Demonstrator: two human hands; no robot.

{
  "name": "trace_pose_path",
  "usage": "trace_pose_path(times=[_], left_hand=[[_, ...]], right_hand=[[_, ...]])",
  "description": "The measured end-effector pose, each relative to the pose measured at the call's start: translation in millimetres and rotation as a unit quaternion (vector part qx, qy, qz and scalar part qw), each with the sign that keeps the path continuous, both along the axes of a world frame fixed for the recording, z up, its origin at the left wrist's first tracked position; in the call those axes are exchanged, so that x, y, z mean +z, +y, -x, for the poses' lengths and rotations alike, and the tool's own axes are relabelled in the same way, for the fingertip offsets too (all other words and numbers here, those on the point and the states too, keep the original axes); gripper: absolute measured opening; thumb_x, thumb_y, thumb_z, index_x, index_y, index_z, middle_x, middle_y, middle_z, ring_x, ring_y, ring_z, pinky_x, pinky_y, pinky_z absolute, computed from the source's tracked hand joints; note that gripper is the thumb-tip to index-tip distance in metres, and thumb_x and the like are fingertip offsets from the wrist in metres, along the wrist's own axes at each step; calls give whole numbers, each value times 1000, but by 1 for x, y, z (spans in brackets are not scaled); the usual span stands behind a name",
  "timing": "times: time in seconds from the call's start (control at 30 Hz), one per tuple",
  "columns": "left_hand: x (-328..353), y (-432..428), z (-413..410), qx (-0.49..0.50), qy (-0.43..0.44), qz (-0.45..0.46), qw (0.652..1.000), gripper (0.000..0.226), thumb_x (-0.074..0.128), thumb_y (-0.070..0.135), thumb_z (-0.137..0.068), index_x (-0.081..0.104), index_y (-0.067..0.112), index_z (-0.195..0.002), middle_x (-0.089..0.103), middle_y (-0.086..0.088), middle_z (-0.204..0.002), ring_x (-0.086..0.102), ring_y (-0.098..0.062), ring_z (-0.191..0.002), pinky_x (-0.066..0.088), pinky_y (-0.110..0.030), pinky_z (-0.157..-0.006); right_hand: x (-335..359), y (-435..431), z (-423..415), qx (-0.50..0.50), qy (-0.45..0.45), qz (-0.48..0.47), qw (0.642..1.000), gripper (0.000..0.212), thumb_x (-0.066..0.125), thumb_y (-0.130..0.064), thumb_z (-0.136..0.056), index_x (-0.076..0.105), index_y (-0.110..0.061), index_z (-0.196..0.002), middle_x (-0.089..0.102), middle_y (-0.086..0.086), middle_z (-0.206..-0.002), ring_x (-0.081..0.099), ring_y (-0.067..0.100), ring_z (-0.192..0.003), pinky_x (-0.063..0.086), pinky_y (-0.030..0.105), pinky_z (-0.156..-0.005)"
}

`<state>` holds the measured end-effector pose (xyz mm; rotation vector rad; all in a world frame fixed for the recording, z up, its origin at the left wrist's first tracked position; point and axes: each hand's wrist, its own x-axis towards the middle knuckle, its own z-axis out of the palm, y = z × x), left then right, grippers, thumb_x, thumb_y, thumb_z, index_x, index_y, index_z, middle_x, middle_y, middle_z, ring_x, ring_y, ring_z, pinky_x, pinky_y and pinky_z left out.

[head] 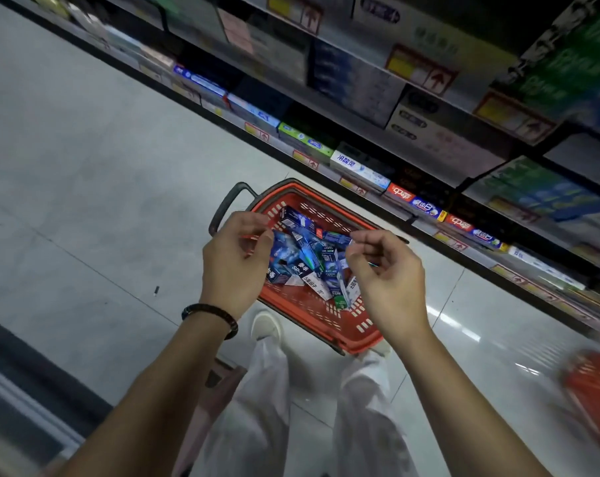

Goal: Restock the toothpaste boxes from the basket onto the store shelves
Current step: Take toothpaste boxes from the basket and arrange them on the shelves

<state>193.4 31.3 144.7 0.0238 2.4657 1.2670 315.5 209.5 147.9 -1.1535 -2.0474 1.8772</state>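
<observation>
Not much of an outfit to report, honestly. Both forearms (160,383) were bare right up to the edge of the shot. The only accessory was a dark beaded bracelet (210,316) on the wrist just behind the left hand (236,259), with small round blackish-brown beads. Lower down were loose, baggy trousers (267,407) in white or very pale grey, a bit creased, plus white shoes (266,327) with rounded toes, the right one mostly hidden.
</observation>
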Motion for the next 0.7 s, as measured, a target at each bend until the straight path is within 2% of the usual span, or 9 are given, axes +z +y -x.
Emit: trace_pose_path(times=[0.13,0.27,0.4,0.53,0.63,0.7], left_hand=[[-49,-7,-3,-2,-6,5,1000,16,71,13,-98,70,23,-110,72,20,-102,68,5,-93,55,-12,-78],[-93,-11,-8,-18,-7,18,1000,17,73,17,-98,68,28,-109,72,19,-105,69,5,-94,59,-18,-75],[-132,-11,-13,-31,-19,32,999,18,73,19,-98,64,30,-110,72,13,-109,71,-4,-97,60,-21,-71],[-178,-12,-11,-48,-41,74,995,17,70,23,-101,65,24,-117,71,7,-113,70,-10,-100,62,-27,-74],[-214,-16,-7,-74,-28,101,992,21,71,23,-100,67,18,-120,72,4,-114,68,-8,-100,58,-19,-73],[-237,-19,-3,-92,-20,110,989,19,73,19,-98,68,16,-116,72,1,-111,69,-12,-99,61,-27,-78]], right_hand=[[-40,-12,-2,11,-8,23,1000,16,73,-8,-97,75,-19,-109,76,-10,-95,71,7,-91,55,19,-82],[-76,-18,-5,22,-22,29,999,16,73,-11,-98,74,-22,-109,75,-13,-94,71,8,-92,55,18,-81],[-113,-17,-8,20,-35,25,999,17,74,-11,-98,73,-23,-110,75,-15,-96,71,7,-92,55,17,-81],[-144,-17,-11,20,-45,34,998,17,74,-11,-98,73,-22,-110,75,-17,-94,71,5,-92,54,15,-81],[-163,-17,-12,17,-49,36,998,20,74,-7,-97,73,-22,-110,75,-16,-94,72,5,-92,55,15,-79],[-174,-18,-13,19,-48,40,998,21,74,-7,-97,73,-23,-110,75,-15,-95,72,6,-93,56,17,-81]])
